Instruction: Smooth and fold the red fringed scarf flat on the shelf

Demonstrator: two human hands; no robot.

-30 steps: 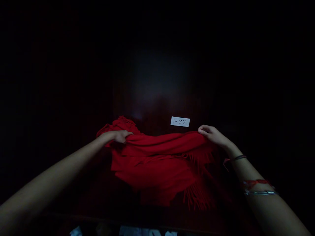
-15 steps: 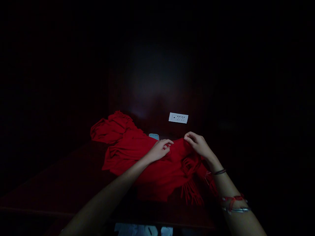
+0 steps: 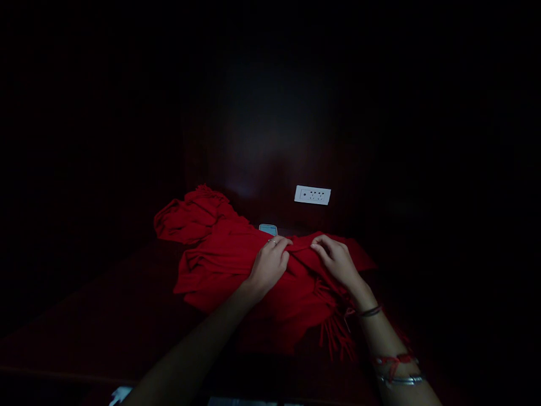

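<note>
A red fringed scarf [image 3: 220, 248] lies crumpled and spread across a dark wooden surface. My right hand [image 3: 338, 262] pinches an edge of it between thumb and fingers, with part of the cloth lying beyond the hand to the right. Close by on the left, my left hand [image 3: 270, 264] has its fingers curled down on the cloth and closed on a fold; its fingertips are partly hidden. A raised ridge of cloth runs between the two hands. Loose fringe [image 3: 338, 335] hangs below my right wrist.
A phone-like device with a lit screen [image 3: 268, 229] sits behind the scarf, partly covered. On the dark back wall is a white socket panel [image 3: 313, 195]. The dark tabletop [image 3: 105, 316] has its front edge at the bottom, with pale items below it. The surroundings are very dark.
My right hand has drawn the pinched scarf edge toward my left hand, and cloth now stretches out to the right. The fingers of my left hand have curled onto the cloth.
</note>
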